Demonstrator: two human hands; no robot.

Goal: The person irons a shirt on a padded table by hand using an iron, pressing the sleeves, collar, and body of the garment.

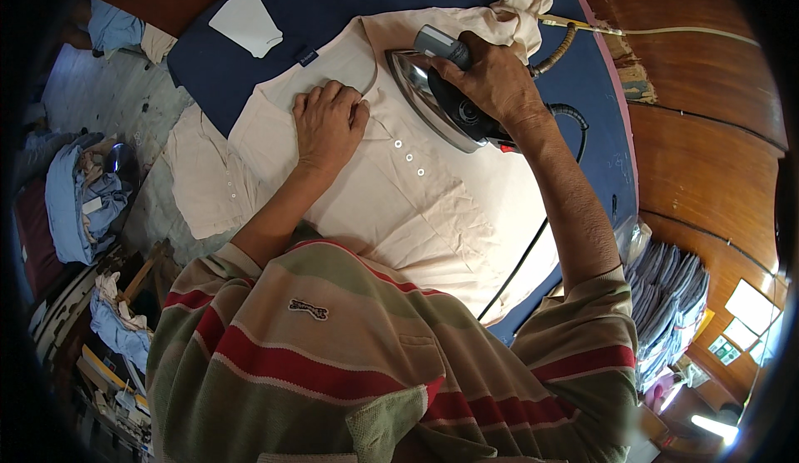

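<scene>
A pale peach shirt (333,188) with a few white buttons down its front lies spread over a dark blue cloth-covered ironing table (587,113). My right hand (498,80) is wrapped round the handle of a steam iron (441,101), black with a shiny metal side. The iron rests on the shirt beside the neckline, to the right of the buttons. My left hand (330,126) lies at the neck opening, fingers bent and closed on the shirt fabric near the top of the button strip; its fingertips are partly hidden. Creases run across the lower front.
A white card template (247,22) lies at the table's far left. The iron's black cord (533,247) crosses the shirt's right side. Blue garments (79,201) are heaped at left, and folded grey-blue clothes (666,297) are stacked at right beside a wooden panel wall (707,155).
</scene>
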